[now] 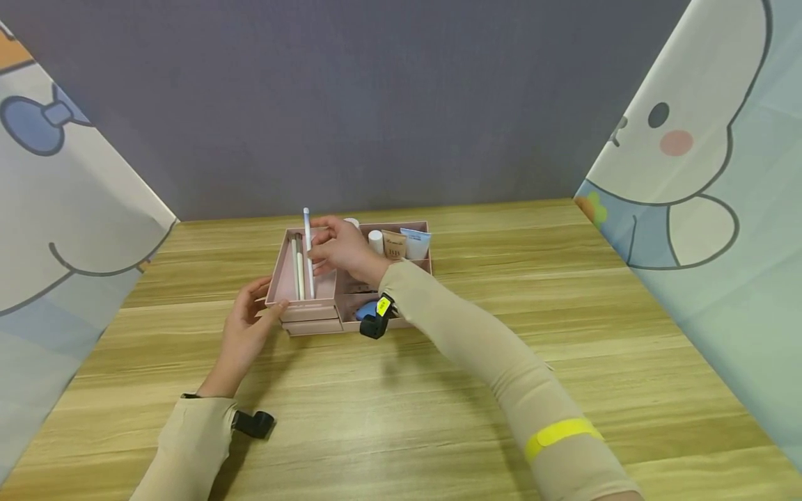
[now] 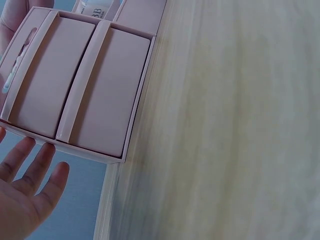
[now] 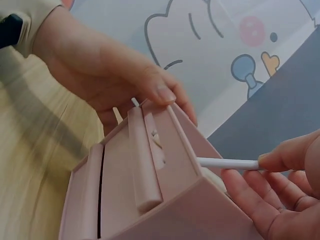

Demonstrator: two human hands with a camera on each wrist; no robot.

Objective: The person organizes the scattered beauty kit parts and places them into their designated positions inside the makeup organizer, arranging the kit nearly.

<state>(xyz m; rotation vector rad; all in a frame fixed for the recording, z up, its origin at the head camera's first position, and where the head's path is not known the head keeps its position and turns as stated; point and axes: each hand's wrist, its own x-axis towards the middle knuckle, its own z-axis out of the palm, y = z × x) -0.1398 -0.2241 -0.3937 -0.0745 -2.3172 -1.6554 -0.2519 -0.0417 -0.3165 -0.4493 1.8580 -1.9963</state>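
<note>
A pink storage box (image 1: 310, 312) stands toward the back of the table, with two drawer fronts (image 2: 112, 92) below its open top tray. My left hand (image 1: 244, 330) is at the box's left front corner, its thumb on the tray's top edge and its fingers spread along the side. My right hand (image 1: 343, 247) pinches a slim white stick with a light blue end (image 1: 308, 233) between thumb and fingertips. The stick is almost upright over the tray, its lower part inside the walls. Several other slim sticks (image 1: 300, 271) lie in the tray.
Right of the tray, the box's compartments hold a brown BB tube (image 1: 394, 243), a light blue tube (image 1: 416, 243), a white-capped container (image 1: 375, 241) and a blue item (image 1: 366, 310). A grey panel (image 1: 376, 111) rises behind the wooden table (image 1: 501, 278); cartoon-print sheets flank it.
</note>
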